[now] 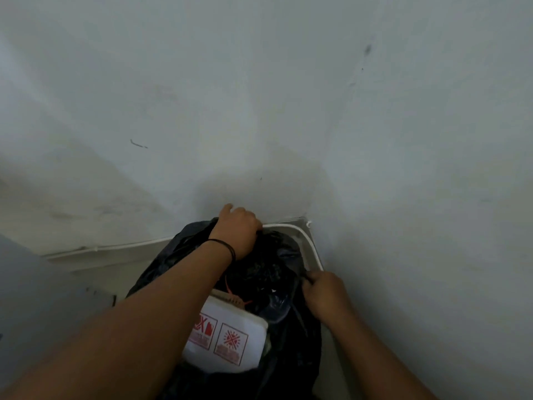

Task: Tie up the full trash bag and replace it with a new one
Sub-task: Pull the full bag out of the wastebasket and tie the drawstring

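Trash bag: thin, soft, slippery black film, likely heavy. Left hand grips far rim, right hand pinches right rim; gather there, lift from bin.

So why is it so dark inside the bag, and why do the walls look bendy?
Head view: dim light, so the black bag hides detail; the wide lens curves the walls; the white box shows clearly; slight softness overall.
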{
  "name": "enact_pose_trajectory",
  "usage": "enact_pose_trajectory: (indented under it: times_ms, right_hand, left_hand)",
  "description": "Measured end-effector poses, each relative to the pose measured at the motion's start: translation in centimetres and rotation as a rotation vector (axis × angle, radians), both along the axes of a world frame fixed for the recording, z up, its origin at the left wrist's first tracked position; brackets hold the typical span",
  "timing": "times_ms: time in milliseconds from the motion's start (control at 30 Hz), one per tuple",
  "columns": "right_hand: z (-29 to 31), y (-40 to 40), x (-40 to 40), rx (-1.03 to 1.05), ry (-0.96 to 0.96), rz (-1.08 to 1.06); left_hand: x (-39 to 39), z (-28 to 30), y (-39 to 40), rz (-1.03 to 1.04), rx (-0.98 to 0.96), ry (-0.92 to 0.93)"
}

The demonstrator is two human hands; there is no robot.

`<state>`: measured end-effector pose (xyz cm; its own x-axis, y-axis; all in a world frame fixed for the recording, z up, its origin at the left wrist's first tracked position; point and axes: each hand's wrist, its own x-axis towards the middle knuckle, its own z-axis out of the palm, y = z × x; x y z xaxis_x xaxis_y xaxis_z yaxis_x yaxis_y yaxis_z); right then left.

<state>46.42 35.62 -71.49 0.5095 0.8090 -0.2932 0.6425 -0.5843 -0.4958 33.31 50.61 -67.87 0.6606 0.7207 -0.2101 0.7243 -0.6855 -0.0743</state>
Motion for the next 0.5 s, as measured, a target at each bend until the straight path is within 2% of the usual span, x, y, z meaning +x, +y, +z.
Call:
enact_pose_trajectory:
  times_ms: [133,200,367,433,467,500]
  right_hand:
    - [0.7,1.5,0.2,0.218,-0.036,-0.151]
    - [1.9,2.6,0.8,0.315,0.042,-0.268]
    - [4.5,4.7,2.1,0.449,0.493,-0.414]
    - [5.0,4.9,2.2,0.373,0.775,-0.438]
    - [5.1,4.9,2.1,0.296,0.870,-0.426]
    - [5.3,5.0,2.1,0.193,0.875,-0.393]
  left_hand:
    - [0.0,0.7,1.0,0.050,-0.121,-0.305]
    - [-0.3,1.2,1.6,0.089,-0.202,-0.373]
    - [-0.7,3.1,2.7,0.102,-0.414,-0.308]
    - [-0.7,4.1,2.7,0.083,-0.418,-0.220]
    - [-0.7,4.5,2.6,0.087,-0.432,-0.180]
    - [-0.8,4.9,2.5,0.100,-0.459,-0.151]
